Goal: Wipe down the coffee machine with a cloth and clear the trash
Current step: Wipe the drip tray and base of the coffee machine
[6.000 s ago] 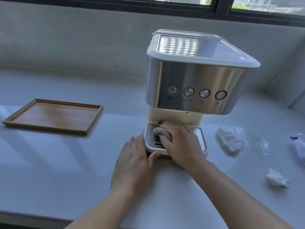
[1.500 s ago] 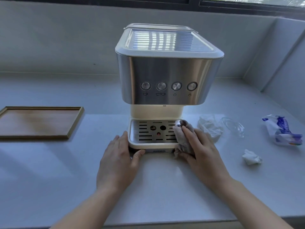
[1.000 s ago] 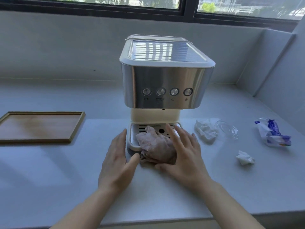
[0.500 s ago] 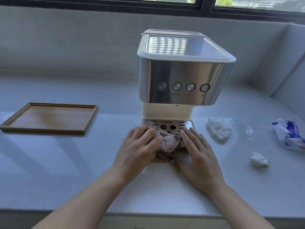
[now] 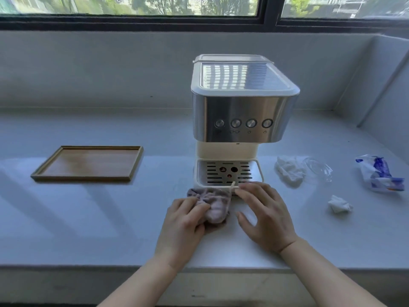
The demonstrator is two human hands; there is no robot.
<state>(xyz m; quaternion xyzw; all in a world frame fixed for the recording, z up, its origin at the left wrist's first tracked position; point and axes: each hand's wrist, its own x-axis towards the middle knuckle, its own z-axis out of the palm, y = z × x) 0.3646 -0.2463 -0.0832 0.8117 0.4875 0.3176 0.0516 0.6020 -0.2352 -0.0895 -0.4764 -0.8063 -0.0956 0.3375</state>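
A person's two bare hands work on a pale counter (image 5: 88,218) below a window (image 5: 146,9). A coffee machine (image 5: 241,111), steel-fronted with four round buttons, stands at centre, its slotted drip tray (image 5: 254,171) facing the viewer. The left hand (image 5: 183,227) grips a crumpled greyish-pink cloth (image 5: 212,204), fingers curled closed over its near edge; the cloth lies on the counter just in front of the drip tray, touching its front-left corner. The right hand (image 5: 265,213) hovers beside the cloth with fingers spread and loosely bent, holding nothing, its fingertips at the tray's front rim. To the left sits a wooden tray (image 5: 55,167), well apart from the machine. To the right lie trash items: a white crumpled tissue (image 5: 290,169) touching clear plastic wrap (image 5: 318,167), a smaller paper wad (image 5: 339,203) nearer the viewer, and a blue-and-white wrapper (image 5: 378,173) farthest right
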